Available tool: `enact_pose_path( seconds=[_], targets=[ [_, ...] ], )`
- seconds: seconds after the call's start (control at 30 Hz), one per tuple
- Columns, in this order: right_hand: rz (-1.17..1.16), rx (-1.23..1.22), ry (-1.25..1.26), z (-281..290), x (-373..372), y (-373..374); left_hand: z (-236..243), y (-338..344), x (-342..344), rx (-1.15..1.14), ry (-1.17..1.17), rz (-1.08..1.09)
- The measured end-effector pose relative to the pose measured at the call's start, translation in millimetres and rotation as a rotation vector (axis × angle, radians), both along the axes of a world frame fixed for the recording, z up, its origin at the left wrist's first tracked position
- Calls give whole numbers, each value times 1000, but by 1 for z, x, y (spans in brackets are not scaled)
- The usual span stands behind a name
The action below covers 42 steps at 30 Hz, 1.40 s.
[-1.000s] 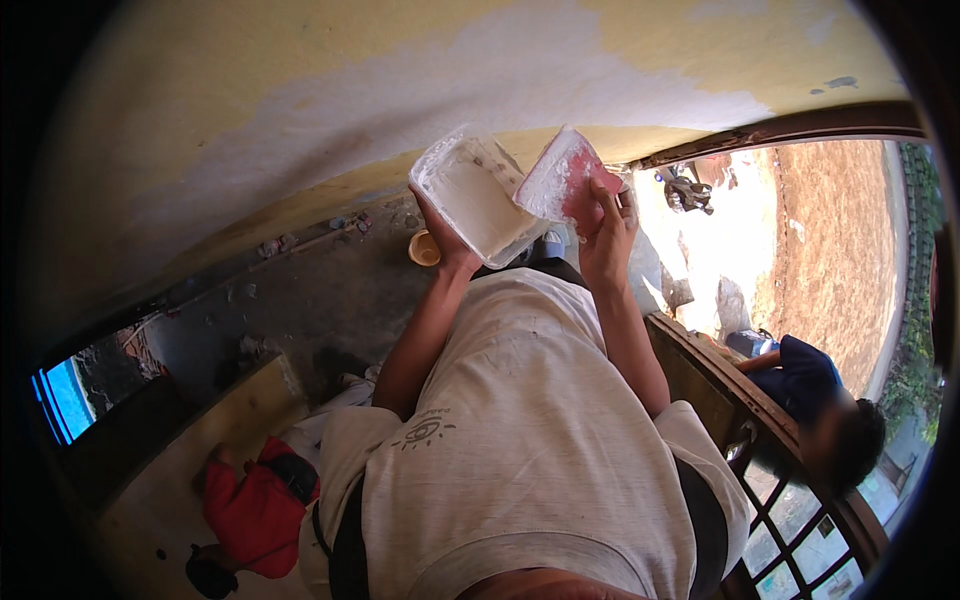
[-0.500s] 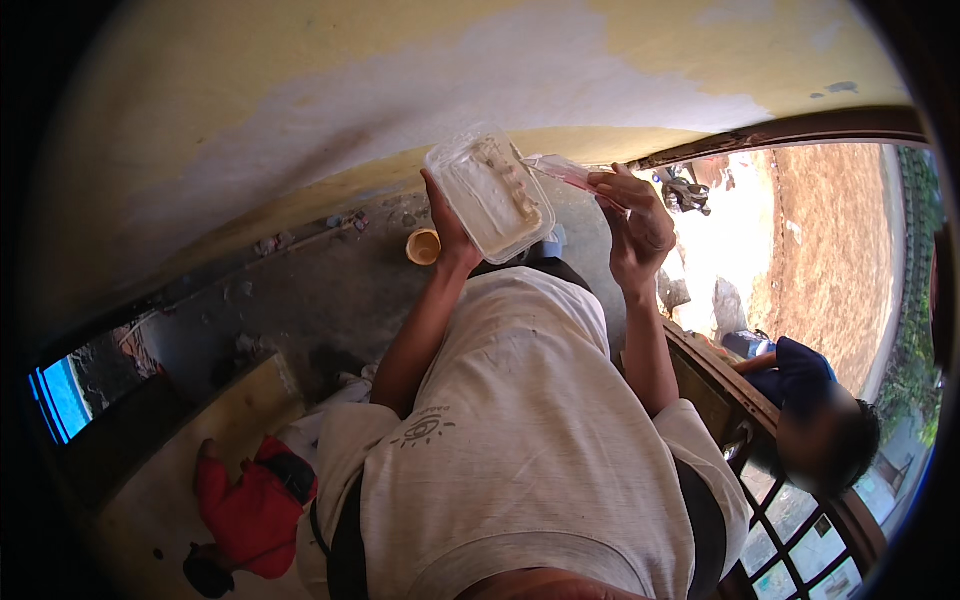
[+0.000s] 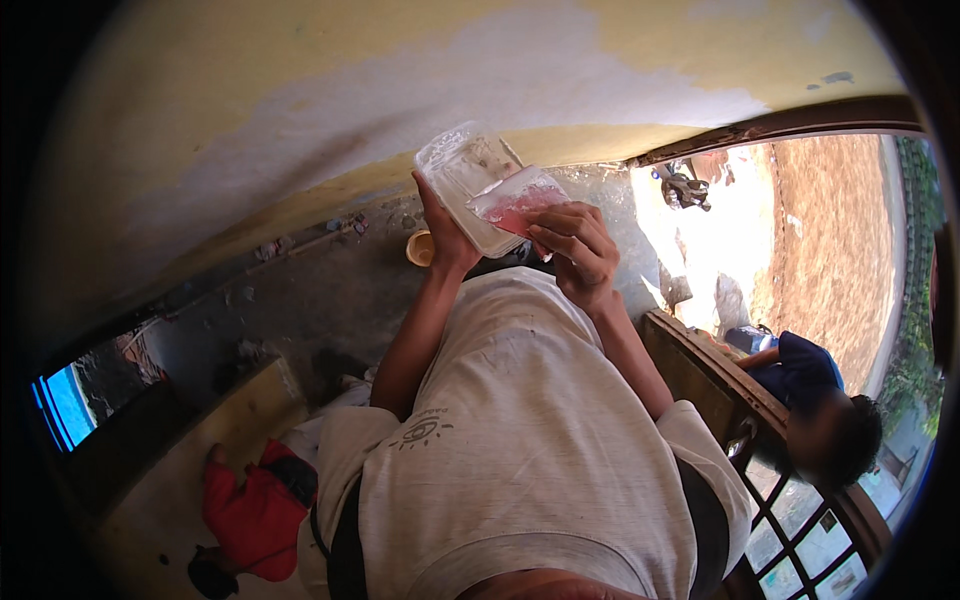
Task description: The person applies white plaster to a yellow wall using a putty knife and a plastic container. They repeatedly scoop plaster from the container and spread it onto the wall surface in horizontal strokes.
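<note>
My left hand (image 3: 447, 228) is closed round the side of a clear plastic tub (image 3: 462, 160) smeared with white paste, held in front of my body. In my right hand (image 3: 580, 245) is a putty scraper (image 3: 522, 200), flat, reddish and coated with white along its broad edge. The scraper lies over the tub's near right part and hides some of the paste inside. My right fingers pinch the end of the scraper nearer to me.
A wall (image 3: 380, 90) with white patches on yellow rises ahead. On the floor stands a yellowish cup (image 3: 420, 248). A person in red (image 3: 258, 520) is at the lower left; another in dark blue (image 3: 805, 375) is beside the wooden door (image 3: 715, 385) at right.
My right hand has moved left and nearer, bringing the scraper from beside the tub's right edge to over it. The scraper's broad face has turned into view. The tub has shifted slightly left.
</note>
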State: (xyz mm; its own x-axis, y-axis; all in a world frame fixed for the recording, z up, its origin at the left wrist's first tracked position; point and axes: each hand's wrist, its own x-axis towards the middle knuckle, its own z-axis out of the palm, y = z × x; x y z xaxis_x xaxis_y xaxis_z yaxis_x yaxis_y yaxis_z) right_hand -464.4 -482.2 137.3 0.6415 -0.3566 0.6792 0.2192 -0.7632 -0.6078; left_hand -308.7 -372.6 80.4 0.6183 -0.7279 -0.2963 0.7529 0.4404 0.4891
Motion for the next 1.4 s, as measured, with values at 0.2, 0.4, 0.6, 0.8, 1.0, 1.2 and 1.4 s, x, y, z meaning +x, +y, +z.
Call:
enact_pose_path(
  seconds=[0.2, 0.4, 0.6, 0.8, 1.0, 1.2, 1.4],
  targets=[
    [-19, -28, 32, -3, -2, 0, 2, -4, -1, -3, 69, -14],
    [-5, 5, 70, -5, -4, -3, -10, 3, 3, -74, 23, -85],
    [13, 22, 91, -10, 0, -6, 5, 5, -3, -2, 28, -64],
    [47, 27, 96, -9, 5, -10, -15, 14, -2, -123, 141, -160],
    [49, 158, 51, -13, 9, -11, -26, 20, -2, 40, 60, -106],
    [-188, 699, -312, -31, 11, -25, -23, 16, -6, -6, 143, -131],
    [-206, 1502, -569, -26, -3, -62, -14, 6, -12, -76, 145, -137]
  ],
)
